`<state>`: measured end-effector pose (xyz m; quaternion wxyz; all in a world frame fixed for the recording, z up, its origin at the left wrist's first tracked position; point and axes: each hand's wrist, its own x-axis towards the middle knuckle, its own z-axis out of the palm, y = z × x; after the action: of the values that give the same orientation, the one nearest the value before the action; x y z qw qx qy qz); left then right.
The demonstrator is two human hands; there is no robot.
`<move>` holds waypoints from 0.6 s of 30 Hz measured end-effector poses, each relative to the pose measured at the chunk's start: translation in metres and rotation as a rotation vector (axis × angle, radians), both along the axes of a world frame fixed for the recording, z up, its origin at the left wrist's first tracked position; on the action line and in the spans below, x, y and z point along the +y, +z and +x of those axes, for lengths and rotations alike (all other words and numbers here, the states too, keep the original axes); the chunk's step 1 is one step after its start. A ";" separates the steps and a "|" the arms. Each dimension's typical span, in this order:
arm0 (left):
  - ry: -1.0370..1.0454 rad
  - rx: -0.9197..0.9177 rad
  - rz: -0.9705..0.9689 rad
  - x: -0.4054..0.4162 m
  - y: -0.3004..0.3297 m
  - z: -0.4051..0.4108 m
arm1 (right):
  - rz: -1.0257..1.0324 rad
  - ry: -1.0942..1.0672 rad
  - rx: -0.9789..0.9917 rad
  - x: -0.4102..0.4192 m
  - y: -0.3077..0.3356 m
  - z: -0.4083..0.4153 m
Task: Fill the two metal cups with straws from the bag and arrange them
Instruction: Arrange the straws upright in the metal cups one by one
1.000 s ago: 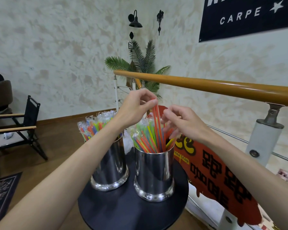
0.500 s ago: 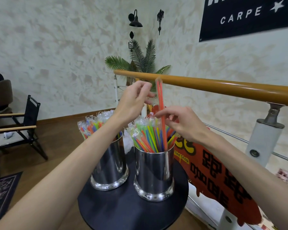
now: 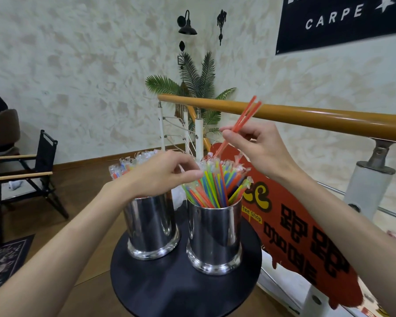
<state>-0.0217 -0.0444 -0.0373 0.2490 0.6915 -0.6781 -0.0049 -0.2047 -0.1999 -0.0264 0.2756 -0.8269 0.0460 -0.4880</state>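
Since half a second ago: right hand (image 3: 258,147) risen above right cup (image 3: 214,236), grip pinching two red straws (image 3: 240,124), now tilted toward handrail (image 3: 306,115). Left hand (image 3: 162,177) dropped onto wrapped straws (image 3: 215,184) at right cup's left rim, fingertips pinched on one wrapper. Left cup (image 3: 151,225) just beside. Both near counter (image 3: 183,291) far edge; bare counter nearer camera.

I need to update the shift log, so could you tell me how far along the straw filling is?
Nearly done, it seems. Both the left cup and the right cup on the round table already hold wrapped straws. The right hand pinches two red straws lifted above the right cup, while the left hand touches the straw tops. Left: seating those two and tidying.
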 end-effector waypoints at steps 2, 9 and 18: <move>0.011 -0.014 -0.013 -0.001 -0.002 0.002 | -0.007 -0.071 0.066 -0.001 -0.001 0.001; 0.032 0.015 0.006 -0.002 -0.003 0.006 | 0.047 -0.207 0.365 -0.005 -0.016 0.007; 0.035 0.032 -0.072 -0.012 -0.003 0.005 | 0.117 -0.222 0.615 -0.005 -0.028 0.010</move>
<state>-0.0164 -0.0566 -0.0400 0.2848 0.6938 -0.6614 0.0129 -0.1945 -0.2050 -0.0546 0.2413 -0.9082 0.2447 -0.2390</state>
